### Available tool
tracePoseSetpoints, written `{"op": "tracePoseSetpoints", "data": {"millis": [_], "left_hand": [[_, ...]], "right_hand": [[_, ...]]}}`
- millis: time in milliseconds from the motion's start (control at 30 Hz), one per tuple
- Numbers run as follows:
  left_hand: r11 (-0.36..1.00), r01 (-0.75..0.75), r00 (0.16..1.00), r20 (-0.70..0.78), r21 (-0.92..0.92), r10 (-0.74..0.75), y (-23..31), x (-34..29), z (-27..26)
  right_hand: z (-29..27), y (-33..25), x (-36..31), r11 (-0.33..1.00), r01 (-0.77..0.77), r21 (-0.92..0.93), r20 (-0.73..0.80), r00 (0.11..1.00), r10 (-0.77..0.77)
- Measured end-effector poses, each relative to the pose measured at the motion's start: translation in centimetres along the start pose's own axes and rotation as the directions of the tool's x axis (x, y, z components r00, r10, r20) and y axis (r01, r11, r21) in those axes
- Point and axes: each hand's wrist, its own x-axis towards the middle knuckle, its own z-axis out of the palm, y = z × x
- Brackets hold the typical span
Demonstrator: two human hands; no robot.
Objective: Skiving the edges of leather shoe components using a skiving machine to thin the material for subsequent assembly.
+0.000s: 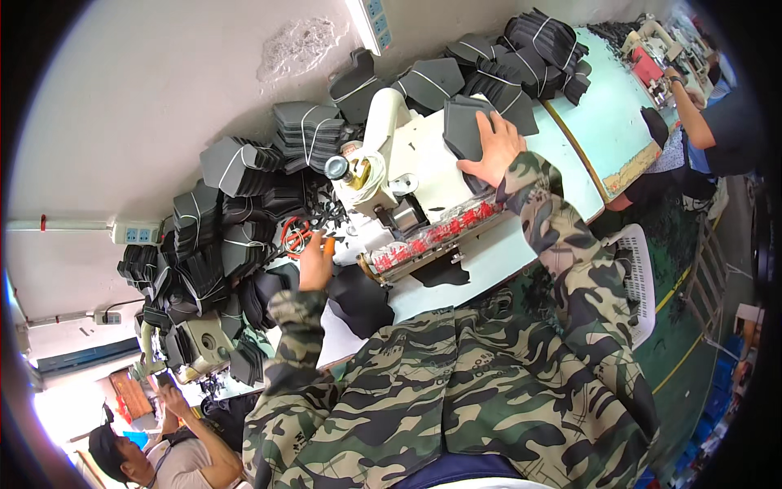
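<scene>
My left hand (314, 262) is closed around a tool with a short orange handle (329, 246); its working end cannot be made out. Red loop handles (295, 234), like those of scissors, lie just beyond it. My right hand (495, 151) grips the right side of a small stack of dark grey cut pieces (462, 130), fingers over the top and thumb at the near edge. That stack rests on the cream bed of a sewing machine (428, 159), right of its head. Loose black pieces (358, 301) lie on the table below my left hand.
Tied bundles of dark pieces (305, 134) line the wall side of the table (513, 259). A white plastic basket (642, 281) stands at right. One co-worker (122, 456) is at lower left; another person's arm (692, 114) reaches toward a machine at upper right.
</scene>
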Motion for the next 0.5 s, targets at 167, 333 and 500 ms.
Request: {"op": "tracePoseSetpoints", "data": {"millis": [167,333,500], "left_hand": [[0.744,0.339,0.941,0.221,-0.575,-0.258,-0.8,4.4,2.0],[0.787,0.229,0.971,0.078,-0.573,-0.226,-0.6,4.6,4.1],[0.793,0.296,0.947,0.056,-0.533,-0.316,-0.8,5.1,4.6]], "right_hand": [[-0.3,-1.3,-3.3,0.993,0.082,0.085,-0.254,0.965,-0.058],[-0.5,-4.6,-12.2,0.641,0.203,0.740,-0.071,0.972,-0.226],[1.7,-6.0,-15.6,0.601,0.094,0.793,0.130,0.939,-0.319]]}}
